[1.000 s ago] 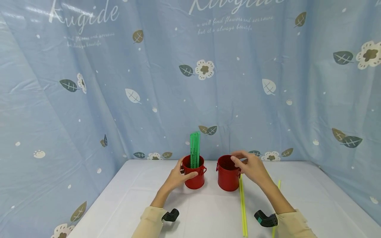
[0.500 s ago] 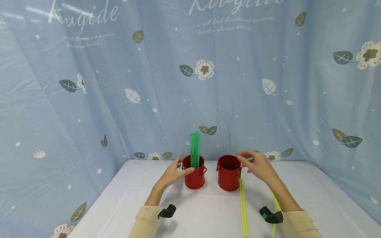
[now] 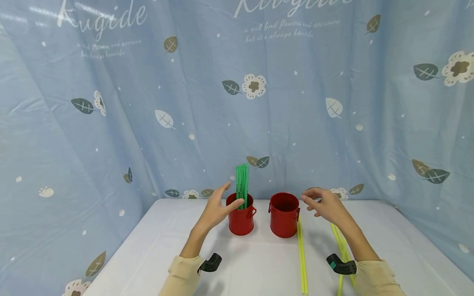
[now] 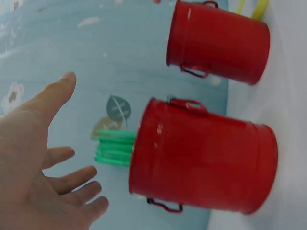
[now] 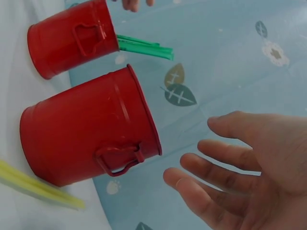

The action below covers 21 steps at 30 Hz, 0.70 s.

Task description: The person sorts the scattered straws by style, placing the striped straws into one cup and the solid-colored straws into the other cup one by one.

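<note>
Two small red metal buckets with side handles stand upright side by side at the back of the table. The left bucket (image 3: 241, 224) holds a bundle of thin green sticks (image 3: 242, 179) that rise above its rim. My left hand (image 3: 216, 209) is spread beside this bucket; the left wrist view shows its fingers apart from the wall and holding nothing. Only a dark inside shows at the mouth of the right bucket (image 3: 284, 224). To its right hovers my right hand (image 3: 327, 204), fingers loosely bent with a gap to the rim (image 5: 146, 112) in the right wrist view.
Long thin yellow sticks (image 3: 302, 263) lie on the white table (image 3: 264, 263) in front of the right bucket. More yellow sticks (image 3: 340, 242) lie crossed under my right forearm. A blue patterned curtain (image 3: 207, 102) hangs close behind the buckets.
My left hand has come off the left bucket, backing slightly left with fingers spreading. My right hand has drawn away to the right from the other bucket's rim. Both buckets stay in place.
</note>
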Tool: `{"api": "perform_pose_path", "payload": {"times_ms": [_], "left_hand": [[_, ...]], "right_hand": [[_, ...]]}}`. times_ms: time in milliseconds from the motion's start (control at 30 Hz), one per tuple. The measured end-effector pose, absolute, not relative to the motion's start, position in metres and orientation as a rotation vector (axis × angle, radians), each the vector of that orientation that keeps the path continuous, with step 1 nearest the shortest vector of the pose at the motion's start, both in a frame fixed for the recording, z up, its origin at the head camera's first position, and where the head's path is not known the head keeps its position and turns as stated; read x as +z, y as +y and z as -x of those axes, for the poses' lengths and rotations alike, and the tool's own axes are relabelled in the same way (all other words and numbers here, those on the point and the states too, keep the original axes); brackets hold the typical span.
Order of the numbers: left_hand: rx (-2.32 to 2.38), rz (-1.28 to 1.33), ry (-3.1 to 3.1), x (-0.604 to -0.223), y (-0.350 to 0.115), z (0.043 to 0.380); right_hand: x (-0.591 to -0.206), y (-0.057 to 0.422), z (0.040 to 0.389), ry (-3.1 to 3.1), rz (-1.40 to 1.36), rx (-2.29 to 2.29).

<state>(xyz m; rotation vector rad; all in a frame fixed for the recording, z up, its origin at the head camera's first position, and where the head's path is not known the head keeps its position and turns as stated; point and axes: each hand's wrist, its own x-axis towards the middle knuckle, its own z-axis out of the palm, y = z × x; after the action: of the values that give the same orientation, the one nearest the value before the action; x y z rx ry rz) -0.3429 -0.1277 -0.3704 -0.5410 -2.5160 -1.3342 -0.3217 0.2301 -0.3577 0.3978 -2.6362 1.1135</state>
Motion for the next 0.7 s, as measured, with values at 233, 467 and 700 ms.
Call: {"api": "perform_pose_path", "payload": {"times_ms": [233,467,700], "left_hand": [[-1.371,0.690,-2.413,-0.362,-0.108,0.338],[-1.466,0.810,-2.377,-0.361,-0.082,0.341],[-1.514,0.878,-2.383,-0.367,-0.057,0.345]], "right_hand": [[-0.361,0.233,0.323,-2.709,-0.371,1.169],[-0.371,0.234,0.328,-2.834,-0.313,1.198],[-0.380,0.234,0.332,-2.916,-0.208,1.197]]}}
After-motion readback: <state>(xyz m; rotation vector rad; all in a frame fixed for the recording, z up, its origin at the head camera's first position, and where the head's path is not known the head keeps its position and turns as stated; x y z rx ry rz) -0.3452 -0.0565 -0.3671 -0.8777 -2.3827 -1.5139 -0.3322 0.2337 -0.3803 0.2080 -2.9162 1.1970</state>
